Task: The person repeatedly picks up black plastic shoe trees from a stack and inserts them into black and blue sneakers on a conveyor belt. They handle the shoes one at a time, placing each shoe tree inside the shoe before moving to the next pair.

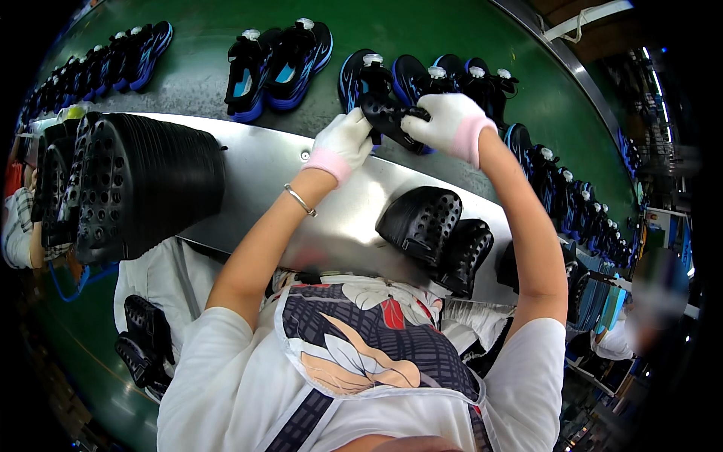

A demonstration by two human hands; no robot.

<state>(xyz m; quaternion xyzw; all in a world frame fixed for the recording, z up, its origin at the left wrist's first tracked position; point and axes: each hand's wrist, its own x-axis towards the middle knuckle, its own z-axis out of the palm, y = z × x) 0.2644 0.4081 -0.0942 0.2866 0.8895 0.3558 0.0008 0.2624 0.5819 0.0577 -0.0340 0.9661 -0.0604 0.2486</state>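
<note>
A black molded plastic shoe insert (pixel 384 114) is held between my two gloved hands above the far edge of the metal table. My left hand (pixel 343 145), in a white glove with a pink cuff, pinches its left end. My right hand (pixel 449 128), gloved the same way, has its fingers curled round the right end. Just behind the insert, a black and blue sneaker (pixel 354 75) sits on the green surface (pixel 196 64), partly covered by my hands. On the metal table (pixel 260 162), perforated black inserts (pixel 423 220) lie nearer my body.
A long nested stack of black perforated inserts (pixel 169 169) fills the table's left side. A sneaker pair (pixel 290 71) stands beyond the table; rows of sneakers (pixel 565 184) run along the right and far left. Other people are partly visible at both sides.
</note>
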